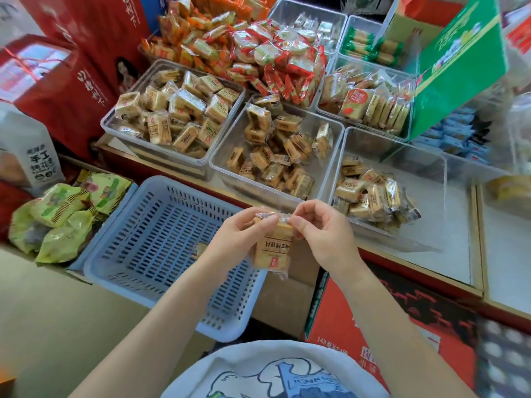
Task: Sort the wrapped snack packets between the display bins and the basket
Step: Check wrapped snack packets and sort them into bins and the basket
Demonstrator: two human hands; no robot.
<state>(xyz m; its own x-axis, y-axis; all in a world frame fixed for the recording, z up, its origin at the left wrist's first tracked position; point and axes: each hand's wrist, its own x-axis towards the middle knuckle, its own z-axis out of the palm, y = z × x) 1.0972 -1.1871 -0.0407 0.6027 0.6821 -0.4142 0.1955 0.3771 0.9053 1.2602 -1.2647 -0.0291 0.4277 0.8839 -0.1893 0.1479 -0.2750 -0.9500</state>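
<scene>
A tan wrapped snack packet [273,248] hangs upright over the right rim of the light-blue slotted basket [138,225]. My left hand [241,239] pinches its top left corner and my right hand [324,231] pinches the top right. One small packet [198,249] lies inside the basket, partly hidden by my left hand. Three clear display bins of similar tan packets stand just beyond: a left bin [115,122], a middle bin [321,170] and a right bin [431,202].
Piles of red and orange packets [258,53] and more clear bins fill the back. Green snack bags [66,214] lie left of the basket. A green carton [459,70] leans at right. Red cartons [66,81] stand at left, and a red box [388,311] sits below the counter.
</scene>
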